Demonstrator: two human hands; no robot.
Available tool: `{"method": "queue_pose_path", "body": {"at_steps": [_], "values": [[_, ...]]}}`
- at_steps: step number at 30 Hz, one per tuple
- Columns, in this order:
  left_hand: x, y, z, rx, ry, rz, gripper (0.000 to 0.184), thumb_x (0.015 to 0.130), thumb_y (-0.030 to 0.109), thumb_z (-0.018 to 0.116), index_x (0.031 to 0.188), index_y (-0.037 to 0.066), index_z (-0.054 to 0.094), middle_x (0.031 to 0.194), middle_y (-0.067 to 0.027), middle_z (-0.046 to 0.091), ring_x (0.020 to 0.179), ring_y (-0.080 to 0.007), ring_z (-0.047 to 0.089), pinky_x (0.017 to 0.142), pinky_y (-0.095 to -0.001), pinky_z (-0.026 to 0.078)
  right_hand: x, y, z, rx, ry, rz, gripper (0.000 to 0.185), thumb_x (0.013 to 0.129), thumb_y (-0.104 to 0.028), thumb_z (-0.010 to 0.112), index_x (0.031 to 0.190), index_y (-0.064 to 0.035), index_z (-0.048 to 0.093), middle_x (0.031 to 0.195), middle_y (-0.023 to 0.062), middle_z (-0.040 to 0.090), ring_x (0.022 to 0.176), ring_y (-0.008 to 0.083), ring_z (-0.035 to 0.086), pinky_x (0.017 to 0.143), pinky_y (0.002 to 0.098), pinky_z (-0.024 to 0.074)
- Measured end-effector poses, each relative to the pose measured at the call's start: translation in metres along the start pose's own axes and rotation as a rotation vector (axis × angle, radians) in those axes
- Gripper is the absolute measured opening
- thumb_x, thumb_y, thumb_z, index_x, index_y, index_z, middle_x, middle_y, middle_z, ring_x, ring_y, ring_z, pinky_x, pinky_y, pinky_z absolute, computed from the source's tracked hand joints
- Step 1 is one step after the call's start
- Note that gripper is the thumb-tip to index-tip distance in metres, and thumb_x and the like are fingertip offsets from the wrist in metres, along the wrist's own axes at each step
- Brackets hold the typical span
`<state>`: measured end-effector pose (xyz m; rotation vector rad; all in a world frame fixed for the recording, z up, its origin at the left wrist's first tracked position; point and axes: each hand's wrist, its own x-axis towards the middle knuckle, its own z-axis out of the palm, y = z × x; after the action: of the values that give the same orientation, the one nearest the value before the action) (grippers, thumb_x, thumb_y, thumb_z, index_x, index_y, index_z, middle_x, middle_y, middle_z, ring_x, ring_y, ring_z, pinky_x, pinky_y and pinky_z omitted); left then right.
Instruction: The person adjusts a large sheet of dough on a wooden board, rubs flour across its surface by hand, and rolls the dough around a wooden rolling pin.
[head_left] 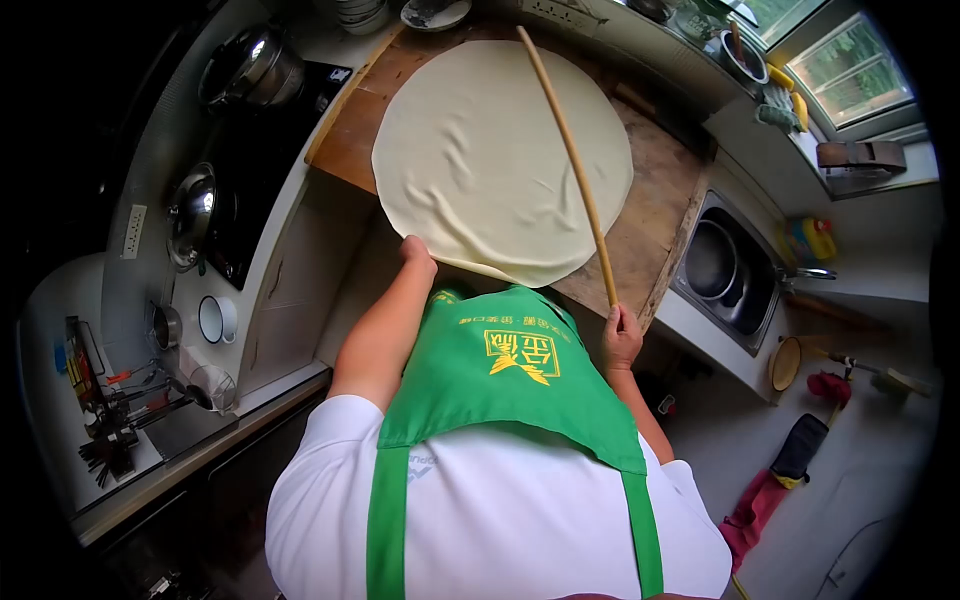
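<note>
A large round sheet of dough (470,130) covers most of the wooden board (650,190), with wrinkles across its near left part. Its near edge hangs slightly over the board beside the green apron (470,390). At that near left edge is my left hand (418,252), closed on the dough sheet's rim. My right hand (622,338) is wrapped round the near end of a long thin rolling pin (570,150). The pin lies slantwise over the right part of the dough, its far end reaching the board's back.
Left of the board are a stove (255,160), a steel pot (255,70) and a glass lid (192,215). A white enamel mug (217,320) stands nearer. On the right is a sink (765,300) with a dark pan (710,258). A bowl (435,12) sits behind the board.
</note>
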<state>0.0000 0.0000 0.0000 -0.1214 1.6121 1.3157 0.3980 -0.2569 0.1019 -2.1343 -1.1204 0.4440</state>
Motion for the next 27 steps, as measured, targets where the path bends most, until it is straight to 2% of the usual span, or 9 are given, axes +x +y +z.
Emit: {"method": "queue_pose_path", "body": {"at_steps": [2,3,4,6,7,8,12,18,27], "values": [[-0.003,-0.014,0.002,0.039,-0.037,-0.109,0.046,0.097,0.008,0.040,0.138,-0.004,0.057,0.135,-0.0156,0.063,0.120,-0.0318,0.065,0.103,-0.0475,0.055,-0.017,0.036,-0.019,-0.041,0.172,0.100,0.023,0.102,-0.025,0.067,0.108,-0.0043,0.076,0.096,0.0144,0.075,0.079,0.0265,0.072,0.071,0.0370,0.0555],[0.001,0.068,-0.036,0.130,0.035,0.014,0.046,0.096,0.006,0.039,0.136,-0.004,0.057,0.131,-0.0158,0.064,0.116,-0.0320,0.066,0.102,-0.0472,0.055,-0.068,0.026,0.043,0.074,0.129,0.172,0.023,0.102,-0.025,0.067,0.108,-0.0043,0.076,0.096,0.0144,0.075,0.079,0.0265,0.072,0.071,0.0370,0.0555],[-0.040,-0.075,0.034,0.029,-0.050,-0.222,0.046,0.095,0.005,0.038,0.136,-0.004,0.058,0.130,-0.0155,0.064,0.113,-0.0322,0.067,0.101,-0.0475,0.055,-0.006,0.092,-0.092,-0.152,0.285,0.043,0.024,0.103,-0.026,0.066,0.108,-0.0045,0.076,0.094,0.0142,0.075,0.078,0.0270,0.071,0.071,0.0378,0.0551],[0.011,0.019,-0.013,0.165,0.043,-0.073,0.046,0.093,0.004,0.039,0.134,-0.004,0.058,0.127,-0.0154,0.065,0.109,-0.0326,0.067,0.100,-0.0483,0.055,-0.080,0.076,-0.003,-0.031,0.325,0.134,0.025,0.103,-0.026,0.065,0.107,-0.0047,0.076,0.091,0.0140,0.074,0.078,0.0276,0.071,0.070,0.0385,0.0548],[-0.020,-0.074,0.024,0.135,0.046,-0.175,0.045,0.093,0.004,0.039,0.132,-0.004,0.059,0.125,-0.0156,0.065,0.107,-0.0328,0.067,0.099,-0.0488,0.055,-0.054,0.103,-0.091,-0.156,0.360,0.146,0.026,0.103,-0.028,0.065,0.108,-0.0048,0.076,0.089,0.0141,0.074,0.077,0.0283,0.071,0.070,0.0391,0.0548],[0.033,0.005,-0.010,0.173,0.002,-0.076,0.044,0.092,0.003,0.040,0.130,-0.004,0.060,0.124,-0.0158,0.065,0.107,-0.0331,0.067,0.099,-0.0488,0.055,-0.090,0.081,-0.008,-0.035,0.329,0.293,0.027,0.103,-0.029,0.064,0.108,-0.0049,0.075,0.087,0.0142,0.074,0.076,0.0290,0.071,0.069,0.0396,0.0548],[0.057,0.053,-0.019,0.276,0.021,-0.029,0.043,0.087,0.000,0.042,0.125,-0.004,0.062,0.122,-0.0176,0.064,0.107,-0.0357,0.065,0.100,-0.0503,0.054,-0.115,0.056,0.040,0.018,0.317,0.472,0.029,0.102,-0.033,0.065,0.106,-0.0045,0.072,0.081,0.0122,0.072,0.072,0.0269,0.070,0.067,0.0398,0.0543],[0.023,0.053,-0.014,0.077,-0.274,-0.212,0.062,0.083,-0.005,0.034,0.144,0.002,0.047,0.142,-0.0231,0.056,0.134,-0.0468,0.055,0.113,-0.0670,0.046,-0.094,0.059,0.047,0.169,0.254,0.486,0.030,0.101,-0.032,0.067,0.113,-0.0041,0.069,0.082,0.0107,0.070,0.075,0.0242,0.069,0.072,0.0394,0.0546],[0.017,0.043,-0.024,0.068,-0.198,-0.235,0.062,0.086,-0.005,0.030,0.145,0.002,0.050,0.140,-0.0224,0.056,0.130,-0.0474,0.057,0.109,-0.0686,0.049,-0.069,0.056,0.027,0.123,0.054,0.395,0.062,0.095,-0.031,0.076,0.143,-0.0034,0.050,0.097,0.0104,0.072,0.086,0.0262,0.071,0.082,0.0400,0.0571]]}}
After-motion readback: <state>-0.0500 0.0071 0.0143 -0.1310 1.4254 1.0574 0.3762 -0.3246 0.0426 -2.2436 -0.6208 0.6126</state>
